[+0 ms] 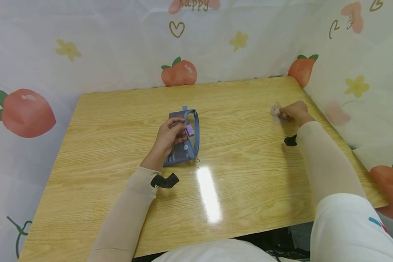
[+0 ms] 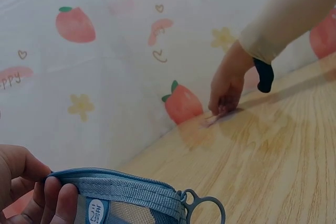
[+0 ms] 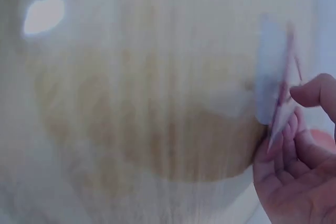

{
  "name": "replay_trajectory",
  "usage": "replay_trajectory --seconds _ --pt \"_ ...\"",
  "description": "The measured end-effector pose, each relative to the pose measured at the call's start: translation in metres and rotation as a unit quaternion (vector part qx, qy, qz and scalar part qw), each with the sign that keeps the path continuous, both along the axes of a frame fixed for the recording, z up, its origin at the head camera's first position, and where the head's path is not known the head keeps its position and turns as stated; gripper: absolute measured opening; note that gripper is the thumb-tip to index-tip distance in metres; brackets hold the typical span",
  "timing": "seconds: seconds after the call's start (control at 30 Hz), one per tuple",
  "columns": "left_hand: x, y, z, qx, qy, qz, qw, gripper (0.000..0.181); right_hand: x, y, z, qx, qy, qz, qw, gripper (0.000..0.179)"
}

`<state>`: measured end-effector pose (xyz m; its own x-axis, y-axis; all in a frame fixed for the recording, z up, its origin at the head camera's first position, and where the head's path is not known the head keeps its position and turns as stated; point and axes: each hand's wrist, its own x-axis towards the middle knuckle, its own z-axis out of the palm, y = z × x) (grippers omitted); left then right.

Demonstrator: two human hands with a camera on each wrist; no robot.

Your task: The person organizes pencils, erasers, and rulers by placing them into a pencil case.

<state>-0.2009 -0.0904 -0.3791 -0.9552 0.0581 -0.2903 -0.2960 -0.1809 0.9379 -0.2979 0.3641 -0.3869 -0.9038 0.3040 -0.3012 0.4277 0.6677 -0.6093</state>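
A blue mesh zipper pouch (image 1: 180,157) lies on the table with its zipped side gaping. My left hand (image 1: 171,136) pinches the edge of that opening between thumb and fingers; the left wrist view shows the zipper rim (image 2: 126,179) and a ring pull (image 2: 210,203). A small purple block-like item (image 1: 190,130) sits at the pouch's mouth. Far to the right, my right hand (image 1: 296,111) pinches a thin, flat pinkish piece (image 3: 283,93), card-like or a small packet, tilted up close to the tabletop. Its exact kind is unclear.
The wooden table (image 1: 118,123) meets a white curtain (image 1: 118,54) printed with peaches along the back and right. Light glares off the tabletop near the front. Below the front edge are dark objects and cables (image 1: 275,242).
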Motion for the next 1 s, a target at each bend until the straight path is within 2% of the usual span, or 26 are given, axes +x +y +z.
replay_trajectory --seconds 0.07,0.17,0.23,0.27,0.3,0.4,0.57,0.67,0.8,1.0 --pt "0.0 0.0 0.0 -0.001 -0.001 0.0 1.0 0.023 0.002 0.004 0.002 -0.107 -0.001 -0.002 0.9943 0.019" --pt "0.0 0.001 -0.001 -0.002 -0.002 0.001 1.0 0.022 0.006 0.008 0.006 -0.263 -0.025 -0.001 0.9644 0.027" --pt "-0.001 0.001 -0.001 -0.001 -0.002 0.002 1.0 0.023 0.008 0.009 0.01 -0.334 -0.047 -0.01 0.9412 0.028" --pt "-0.001 0.001 -0.001 -0.001 -0.001 0.002 1.0 0.023 0.009 0.01 0.011 -0.353 -0.055 -0.019 0.934 0.027" --pt "-0.001 0.001 -0.001 0.0 -0.001 0.002 1.0 0.023 0.01 0.009 0.012 -0.368 -0.062 -0.022 0.9274 0.025" --pt "-0.001 0.001 -0.002 0.002 0.001 0.001 1.0 0.023 0.013 0.008 0.014 -0.391 -0.077 -0.042 0.9163 0.019" --pt "0.0 0.001 -0.002 0.003 0.001 0.0 1.0 0.023 0.015 0.006 0.01 -0.423 -0.086 -0.036 0.9014 0.027" --pt "0.0 0.001 -0.001 0.003 0.001 0.0 1.0 0.022 0.016 0.002 0.007 -0.448 -0.081 -0.037 0.8894 0.027" --pt "0.0 0.001 -0.001 0.002 0.002 -0.002 1.0 0.022 0.019 -0.007 0.003 -0.471 -0.066 -0.04 0.8789 0.023" --pt "0.0 0.001 -0.001 0.007 0.004 -0.001 1.0 0.021 0.022 -0.025 0.0 -0.504 -0.06 -0.012 0.8615 0.018"
